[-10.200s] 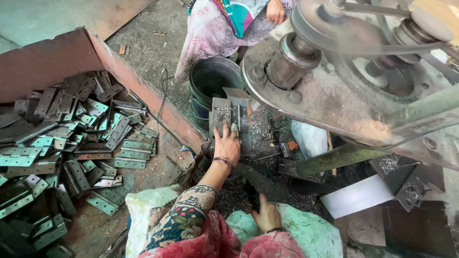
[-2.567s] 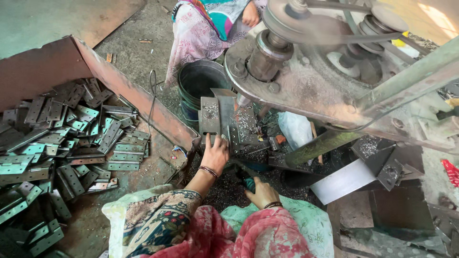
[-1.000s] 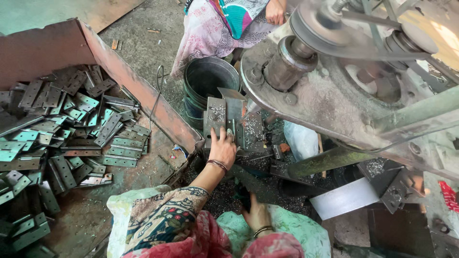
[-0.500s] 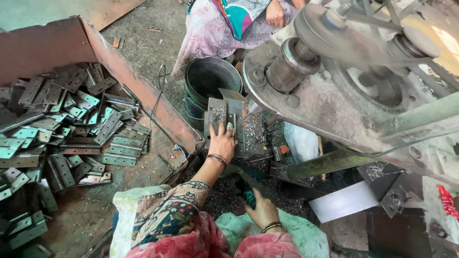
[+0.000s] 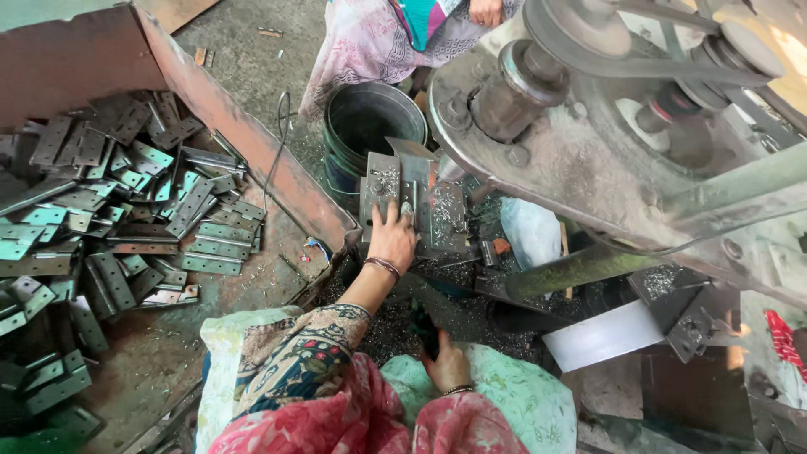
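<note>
My left hand [image 5: 393, 240] reaches forward onto the grey die block [image 5: 437, 220] of a press, fingertips pinching a small metal plate [image 5: 407, 208] against it. Metal shavings lie over the block. My right hand [image 5: 446, 366] is low by my lap, closed around a dark handle [image 5: 424, 324] that sticks up from the machine's base. A patterned sleeve [image 5: 294, 361] covers my left forearm.
A rusty tray [image 5: 244, 126] on the left holds several flat hinge plates [image 5: 126, 219]. A dark bucket [image 5: 370, 126] stands behind the die block. The big flywheel and belt [image 5: 605, 109] overhang on the right. Another person in patterned cloth [image 5: 378, 42] sits beyond the bucket.
My left hand stays on the plate at the die block and has shifted slightly forward. My right hand keeps its grip on the handle. The view has swayed a little.
</note>
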